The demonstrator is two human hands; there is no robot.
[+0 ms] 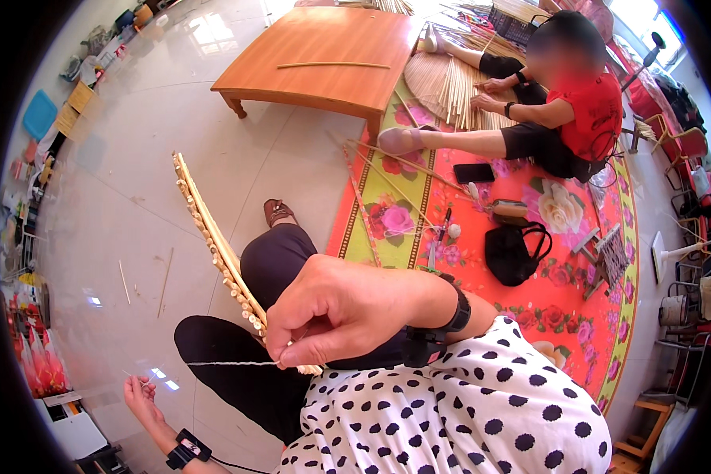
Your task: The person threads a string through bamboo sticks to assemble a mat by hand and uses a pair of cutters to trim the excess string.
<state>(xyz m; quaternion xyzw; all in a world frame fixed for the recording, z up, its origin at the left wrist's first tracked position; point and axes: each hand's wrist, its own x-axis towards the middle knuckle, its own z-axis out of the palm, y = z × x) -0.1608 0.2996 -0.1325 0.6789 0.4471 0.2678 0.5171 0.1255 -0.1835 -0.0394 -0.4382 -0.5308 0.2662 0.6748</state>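
The right hand (332, 308) pinched a white cord (233, 363), which ran fairly straight leftward; the left hand (141, 395), well to its left, had curled fingers, any hold unclear. The row of sticks (223, 265) reached from by the right hand forward and left. It looked light and stiff, best steadied along its length; the cord seemed soft.

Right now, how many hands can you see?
4: left hand, lower left; right hand, centre; co-worker's upper hand and lower hand, upper right. Others may be hidden.
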